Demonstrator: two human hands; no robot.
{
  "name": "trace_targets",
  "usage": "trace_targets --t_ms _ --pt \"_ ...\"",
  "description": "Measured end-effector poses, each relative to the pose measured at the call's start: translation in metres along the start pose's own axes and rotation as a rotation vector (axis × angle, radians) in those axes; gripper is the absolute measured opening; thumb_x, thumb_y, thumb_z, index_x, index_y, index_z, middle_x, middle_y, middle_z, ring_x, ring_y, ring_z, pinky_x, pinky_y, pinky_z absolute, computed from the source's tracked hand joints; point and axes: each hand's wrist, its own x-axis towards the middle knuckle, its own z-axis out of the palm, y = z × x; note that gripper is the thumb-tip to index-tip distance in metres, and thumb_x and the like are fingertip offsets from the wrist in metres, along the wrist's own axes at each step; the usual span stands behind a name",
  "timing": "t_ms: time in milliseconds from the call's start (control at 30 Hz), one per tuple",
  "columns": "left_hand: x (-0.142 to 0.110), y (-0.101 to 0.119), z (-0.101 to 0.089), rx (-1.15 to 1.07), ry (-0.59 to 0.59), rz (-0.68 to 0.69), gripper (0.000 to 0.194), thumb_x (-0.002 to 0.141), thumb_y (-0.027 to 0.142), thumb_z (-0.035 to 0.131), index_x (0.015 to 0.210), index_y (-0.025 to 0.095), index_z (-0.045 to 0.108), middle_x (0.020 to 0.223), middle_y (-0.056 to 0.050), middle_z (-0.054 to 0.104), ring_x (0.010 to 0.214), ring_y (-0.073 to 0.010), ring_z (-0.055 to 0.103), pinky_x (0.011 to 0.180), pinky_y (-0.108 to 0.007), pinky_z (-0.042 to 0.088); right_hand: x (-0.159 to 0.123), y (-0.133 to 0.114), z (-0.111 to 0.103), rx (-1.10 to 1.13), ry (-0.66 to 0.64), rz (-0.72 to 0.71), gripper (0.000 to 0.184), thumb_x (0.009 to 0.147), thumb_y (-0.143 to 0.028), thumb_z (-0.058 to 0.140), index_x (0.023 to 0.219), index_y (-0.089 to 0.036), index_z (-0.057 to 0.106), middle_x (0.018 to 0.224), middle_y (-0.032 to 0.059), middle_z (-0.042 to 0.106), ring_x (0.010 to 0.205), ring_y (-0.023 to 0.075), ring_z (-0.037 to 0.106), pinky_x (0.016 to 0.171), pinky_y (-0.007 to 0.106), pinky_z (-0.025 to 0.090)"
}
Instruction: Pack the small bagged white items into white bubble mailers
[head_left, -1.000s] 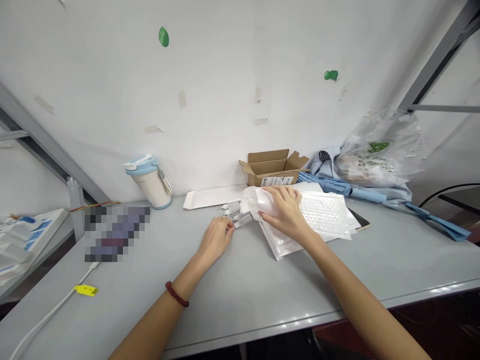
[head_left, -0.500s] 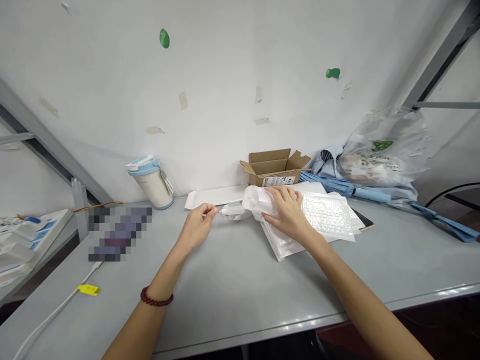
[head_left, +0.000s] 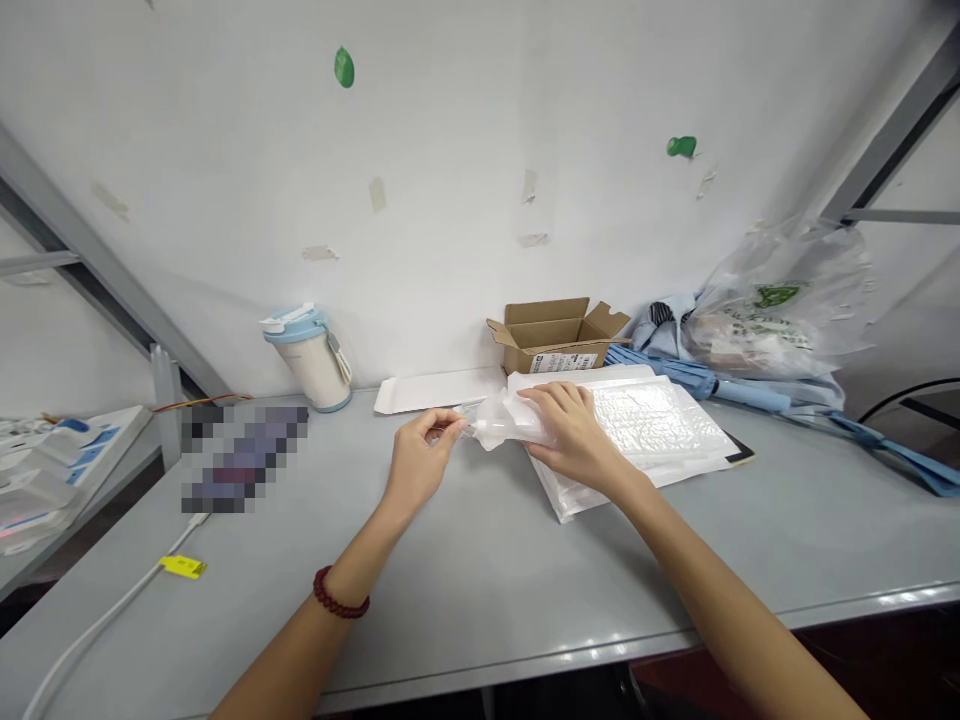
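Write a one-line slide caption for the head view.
Right hand holds a clear plastic bag while left hand pinches its end, above a grey table.

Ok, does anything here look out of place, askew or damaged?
Nothing damaged or spilled. The left hand and right hand hold a clear pouch above the table. The stack of pouches lies fanned unevenly, and tape scraps dot the wall.

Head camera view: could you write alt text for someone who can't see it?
A person's right hand rests on a clear plastic bag over a stack of white packets, while the left hand pinches the bag's near end. They work at a grey table against a white wall, with a blue-lidded cup and an open cardboard box behind.
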Motion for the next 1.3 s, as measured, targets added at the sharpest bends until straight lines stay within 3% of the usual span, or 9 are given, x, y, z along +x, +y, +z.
trace_targets --t_ms 300,500,633,700,867,1067,1300 --pt "-0.022 0.007 0.022 0.096 -0.144 0.091 0.011 0.078 0.023 0.058 0.076 0.022 0.069 0.082 0.000 0.070 0.073 -0.0135 0.056 0.069 -0.026 0.044 -0.001 -0.003 0.001 0.031 0.021 -0.047 0.048 0.072 -0.021 0.058 0.119 -0.022 0.048 0.112 0.0089 0.055 0.105 0.0263 0.045 0.088 0.041 0.032" --pt "-0.014 0.002 0.016 0.057 0.053 -0.009 0.012 0.075 0.027 0.059 0.083 0.018 0.062 0.084 -0.003 0.065 0.078 -0.0147 0.058 0.063 -0.024 0.044 -0.001 0.000 -0.001 0.023 0.067 -0.018 0.040 0.077 -0.027 0.056 0.117 -0.024 0.049 0.111 0.0083 0.056 0.104 0.0261 0.047 0.087 0.041 0.032" --pt "-0.006 -0.001 0.009 0.064 0.100 -0.078 0.012 0.074 0.028 0.058 0.079 0.018 0.058 0.083 -0.003 0.064 0.078 -0.0149 0.058 0.065 -0.025 0.045 -0.001 0.005 -0.001 -0.019 0.179 0.085 0.037 0.080 -0.033 0.054 0.116 -0.024 0.050 0.110 0.0089 0.056 0.104 0.0269 0.048 0.088 0.043 0.032" --pt "-0.005 -0.003 0.009 0.120 0.021 -0.107 0.010 0.075 0.027 0.056 0.077 0.017 0.059 0.081 -0.003 0.065 0.078 -0.0155 0.059 0.070 -0.026 0.046 0.000 0.006 -0.001 -0.030 0.248 0.158 0.037 0.081 -0.035 0.054 0.116 -0.024 0.050 0.111 0.0094 0.056 0.104 0.0277 0.048 0.088 0.044 0.033" --pt "-0.011 -0.011 0.015 0.367 -0.325 -0.169 0.010 0.072 0.022 0.054 0.069 0.018 0.062 0.076 -0.004 0.068 0.073 -0.0192 0.062 0.067 -0.028 0.046 0.001 0.010 -0.001 -0.029 0.369 0.296 0.040 0.081 -0.036 0.053 0.119 -0.027 0.050 0.112 0.0096 0.056 0.107 0.0309 0.047 0.087 0.047 0.035" --pt "-0.013 -0.012 0.018 0.430 -0.345 -0.146 0.016 0.075 0.022 0.049 0.071 0.018 0.064 0.077 -0.005 0.069 0.073 -0.0196 0.062 0.064 -0.027 0.045 0.001 0.010 0.001 -0.015 0.336 0.282 0.039 0.080 -0.037 0.053 0.118 -0.026 0.050 0.112 0.0093 0.056 0.107 0.0305 0.047 0.088 0.047 0.035" --pt "-0.008 -0.014 0.015 0.393 -0.290 -0.144 0.018 0.076 0.024 0.049 0.070 0.017 0.064 0.072 -0.004 0.067 0.069 -0.0181 0.060 0.062 -0.027 0.043 0.000 0.008 0.002 -0.044 0.307 0.251 0.037 0.081 -0.038 0.052 0.115 -0.024 0.050 0.112 0.0094 0.055 0.104 0.0292 0.047 0.086 0.045 0.035"
